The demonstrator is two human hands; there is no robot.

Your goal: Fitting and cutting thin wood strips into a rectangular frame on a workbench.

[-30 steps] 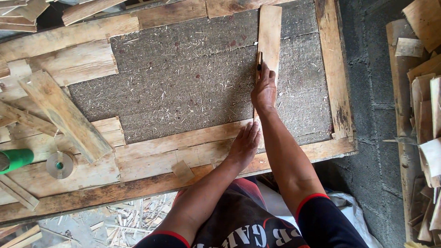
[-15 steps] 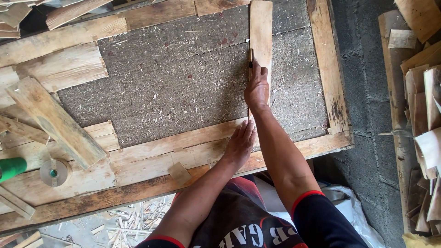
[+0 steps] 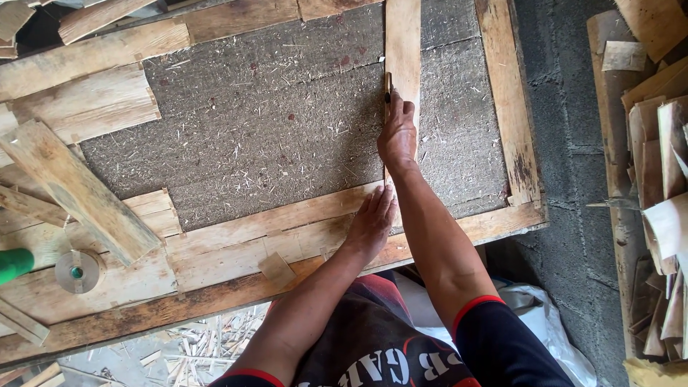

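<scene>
The narrow slat (image 3: 403,43) under the right hand (image 3: 397,135) is pale bare wood, unpainted and matt, with a fine straight grain. The small tool (image 3: 388,86) in that hand looks dark; its material cannot be told. The left hand (image 3: 371,222) lies flat on a plank (image 3: 272,226) of rough-sawn wood — tan, dry, with splintered edges. The board (image 3: 272,129) inside the wooden frame (image 3: 507,100) is grey-brown pressed fibre, coarse and matt, strewn with straw-like chips. The frame's wood is weathered and stained dark in places. A loose plank (image 3: 75,190) at left is rough, unfinished wood. The round disc (image 3: 76,271) looks like dull metal, and the green handle (image 3: 16,262) beside it like smooth plastic. The wall (image 3: 573,143) at right is grey concrete block — gritty, unpainted.
</scene>
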